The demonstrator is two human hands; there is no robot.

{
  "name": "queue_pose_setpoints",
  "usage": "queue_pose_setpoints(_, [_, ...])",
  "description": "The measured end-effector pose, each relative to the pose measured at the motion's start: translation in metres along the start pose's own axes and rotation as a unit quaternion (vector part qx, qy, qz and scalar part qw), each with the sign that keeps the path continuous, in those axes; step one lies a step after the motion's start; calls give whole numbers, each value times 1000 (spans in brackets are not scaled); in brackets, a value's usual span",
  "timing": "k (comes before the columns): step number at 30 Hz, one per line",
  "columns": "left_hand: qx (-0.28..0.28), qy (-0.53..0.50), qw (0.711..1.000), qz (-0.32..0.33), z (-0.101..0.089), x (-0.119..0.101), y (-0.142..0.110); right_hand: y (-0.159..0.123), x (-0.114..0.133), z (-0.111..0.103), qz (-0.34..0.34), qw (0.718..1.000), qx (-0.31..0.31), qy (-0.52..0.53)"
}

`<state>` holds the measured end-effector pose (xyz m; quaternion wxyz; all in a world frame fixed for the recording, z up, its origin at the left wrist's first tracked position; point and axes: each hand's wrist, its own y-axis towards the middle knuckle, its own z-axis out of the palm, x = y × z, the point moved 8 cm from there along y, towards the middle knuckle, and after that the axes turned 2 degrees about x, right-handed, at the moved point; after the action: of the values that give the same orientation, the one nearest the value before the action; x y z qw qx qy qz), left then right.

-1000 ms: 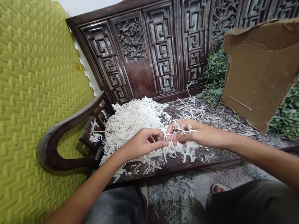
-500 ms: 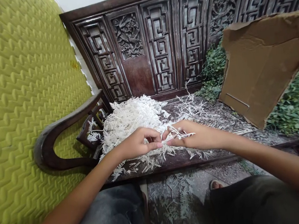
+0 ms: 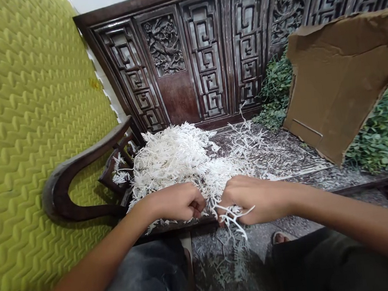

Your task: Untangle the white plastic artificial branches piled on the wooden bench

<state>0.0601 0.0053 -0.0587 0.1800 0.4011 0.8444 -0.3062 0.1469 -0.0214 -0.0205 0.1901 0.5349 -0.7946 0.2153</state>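
A heap of white artificial foliage (image 3: 176, 150) lies on the dark wooden bench (image 3: 286, 151). In front of it, near the bench's front edge, my right hand (image 3: 240, 196) is closed around several bare white plastic stems (image 3: 235, 214), whose forked ends stick out below the fingers. My left hand (image 3: 182, 202) is curled, palm down, a short way to the left. Its fingertips point down and inward, and what they hold, if anything, is hidden. A gap separates the two hands.
Loose white stems (image 3: 247, 138) lie right of the heap. A brown cardboard sheet (image 3: 340, 77) leans against green artificial foliage (image 3: 383, 142). The bench has a carved back (image 3: 177, 96) and a curved armrest (image 3: 55, 194). White sprigs (image 3: 231, 258) are scattered on the floor.
Both hands have come down slightly toward the bench's front edge. The fingertips, which met before, are now apart and turned downward. The stems in my right hand have swung lower.
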Motion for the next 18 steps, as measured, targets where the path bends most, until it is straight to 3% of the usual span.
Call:
queue_pose_setpoints(3, [-5,-33,999,-30,-1,18,-2,-4,-7,1,29,1000,-2,8])
queue_pose_setpoints(9, [-87,-37,994,-48,-18,40,-5,-13,-38,-5,95,995,-32,12])
queue_pose_setpoints(14, [-124,-33,990,-66,-25,53,-5,-15,-63,2,125,989,-14,79])
queue_pose_setpoints(18, [-162,-21,985,-63,-34,54,-4,-13,-70,14,153,983,41,94])
